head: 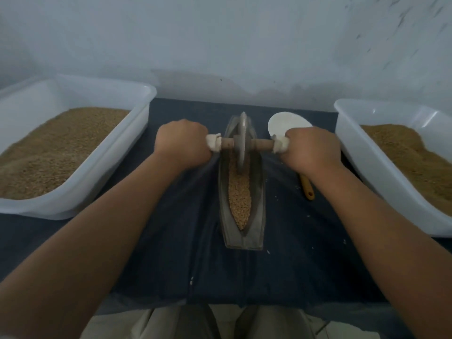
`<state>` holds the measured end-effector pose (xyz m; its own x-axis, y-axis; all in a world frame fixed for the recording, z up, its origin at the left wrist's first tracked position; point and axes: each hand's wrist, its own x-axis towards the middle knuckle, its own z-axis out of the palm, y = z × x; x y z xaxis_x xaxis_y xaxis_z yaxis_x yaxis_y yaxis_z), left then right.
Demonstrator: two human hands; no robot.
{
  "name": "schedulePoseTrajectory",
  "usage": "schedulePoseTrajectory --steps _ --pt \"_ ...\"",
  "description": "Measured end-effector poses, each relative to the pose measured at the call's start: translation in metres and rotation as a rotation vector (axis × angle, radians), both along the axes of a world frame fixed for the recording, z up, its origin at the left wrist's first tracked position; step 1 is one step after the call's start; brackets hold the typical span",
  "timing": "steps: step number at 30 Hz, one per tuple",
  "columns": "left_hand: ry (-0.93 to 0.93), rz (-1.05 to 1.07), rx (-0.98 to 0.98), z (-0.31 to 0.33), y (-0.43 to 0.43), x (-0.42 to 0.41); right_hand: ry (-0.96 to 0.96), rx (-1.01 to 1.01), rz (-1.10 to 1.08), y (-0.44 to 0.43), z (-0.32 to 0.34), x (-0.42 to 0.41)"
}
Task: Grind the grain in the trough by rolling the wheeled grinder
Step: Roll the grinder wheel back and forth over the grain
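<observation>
A narrow boat-shaped metal trough (256,216) lies lengthwise on the dark cloth, holding tan grain (240,199) along its groove. The grinder's grey wheel (242,143) stands upright in the far half of the trough, on a wooden axle (263,143) with white cloth wrapped at both ends. My left hand (182,143) grips the left end of the axle. My right hand (314,149) grips the right end. Both fists sit level on either side of the trough.
A white plastic tub (137,123) of grain stands on the left, and another tub (367,152) stands on the right. A white scoop (285,123) with a yellow handle (307,189) lies just right of the trough, partly under my right hand. A wall rises close behind.
</observation>
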<state>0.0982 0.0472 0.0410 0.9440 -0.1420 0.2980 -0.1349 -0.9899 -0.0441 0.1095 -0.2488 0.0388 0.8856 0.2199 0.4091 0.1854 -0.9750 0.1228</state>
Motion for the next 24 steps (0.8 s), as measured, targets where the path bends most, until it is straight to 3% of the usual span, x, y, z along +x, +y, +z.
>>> schedulePoseTrajectory --steps 6,11,17,21,24 --pt "0.020 -0.059 0.027 -0.009 0.013 -0.043 0.157 -0.044 0.070 -0.007 0.015 -0.043" --pt "-0.076 -0.126 0.056 -0.020 0.028 -0.090 0.331 -0.019 0.171 -0.023 0.020 -0.085" --pt "0.007 0.000 0.070 0.002 0.001 -0.018 0.026 -0.014 -0.014 -0.004 -0.003 -0.024" --pt "0.005 -0.027 0.138 0.022 -0.009 0.000 0.144 0.053 -0.085 -0.002 -0.003 -0.007" --pt "-0.009 -0.083 0.188 0.016 -0.001 -0.029 0.263 0.034 -0.040 -0.011 0.000 -0.040"
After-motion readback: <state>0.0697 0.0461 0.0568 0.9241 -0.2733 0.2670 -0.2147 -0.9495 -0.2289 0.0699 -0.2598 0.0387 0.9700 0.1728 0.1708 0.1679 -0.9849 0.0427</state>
